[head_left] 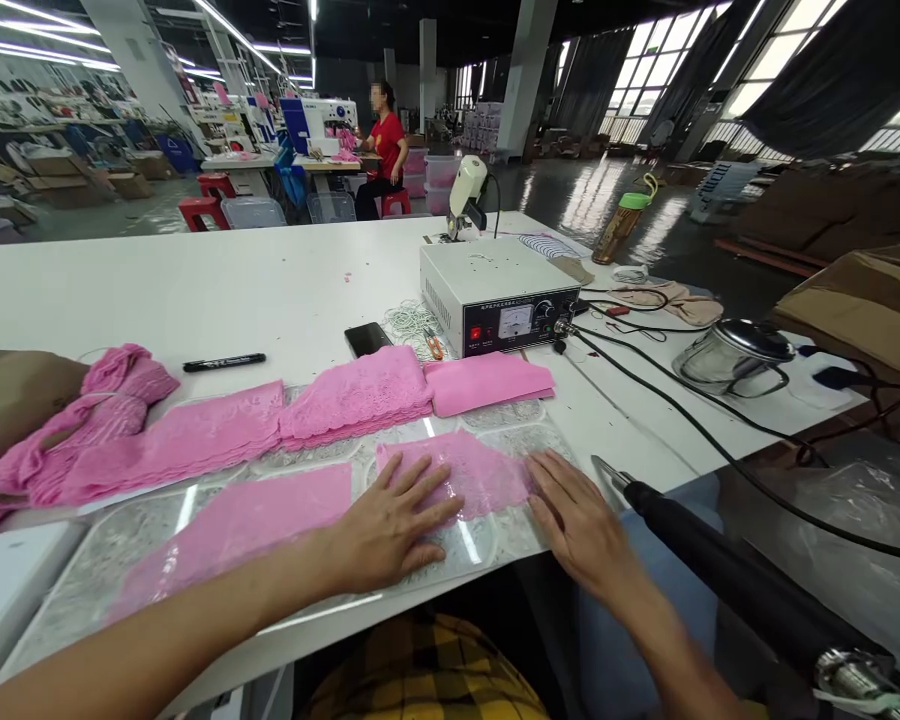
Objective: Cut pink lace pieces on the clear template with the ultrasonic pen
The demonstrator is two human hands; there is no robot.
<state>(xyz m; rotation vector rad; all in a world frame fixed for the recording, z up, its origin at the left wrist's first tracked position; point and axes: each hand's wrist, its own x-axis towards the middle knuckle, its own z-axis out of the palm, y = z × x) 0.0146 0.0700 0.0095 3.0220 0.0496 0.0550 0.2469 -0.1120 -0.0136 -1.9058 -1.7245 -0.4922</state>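
Observation:
A pink lace piece (487,470) lies flat on a clear-covered, marble-patterned sheet (270,475). On its left part my left hand (401,515) rests with the fingers spread. My right hand (574,515) lies at the lace's right end, palm down, fingers stretched out. To the left is a larger pink fabric piece (262,520), partly behind my left forearm. Behind these run stacks of pink lace (360,395), pink panels (491,382) and a tied pink bundle (120,400). A black-handled tool with a pointed metal tip (667,510) sits right of my right hand.
A control box (495,290) with a gauge stands behind the stacks, beside a phone (367,340), thread and orange snips (433,343). A black marker (225,363) lies left. Cables (690,425) cross the right side near a glass mug (735,358). A person in red (386,150) sits beyond.

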